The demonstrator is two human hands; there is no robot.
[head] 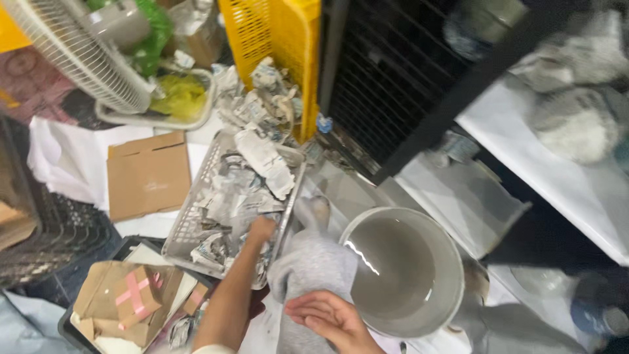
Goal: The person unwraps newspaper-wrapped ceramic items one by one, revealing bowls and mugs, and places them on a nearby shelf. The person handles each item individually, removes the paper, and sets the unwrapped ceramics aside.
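Observation:
My left hand (261,229) reaches into a grey plastic basket (187,226) full of crumpled newspaper (244,187). Its fingers are buried among the paper scraps, so its grip is hidden. My right hand (327,318) lies low in the view, with its fingers curled over a grey cloth bundle (311,265) that stands between the basket and a white bucket (452,262). The bucket sits just to the right of the bundle and holds cloudy water (393,269).
A white fan (78,56) and a yellow crate (275,33) stand at the back, and a black grille (386,72) is at back right. Flat cardboard (147,174) lies left of the basket. A black tray (69,321) holds cardboard scraps. Grey wrapped lumps (576,124) rest on a white shelf (524,151).

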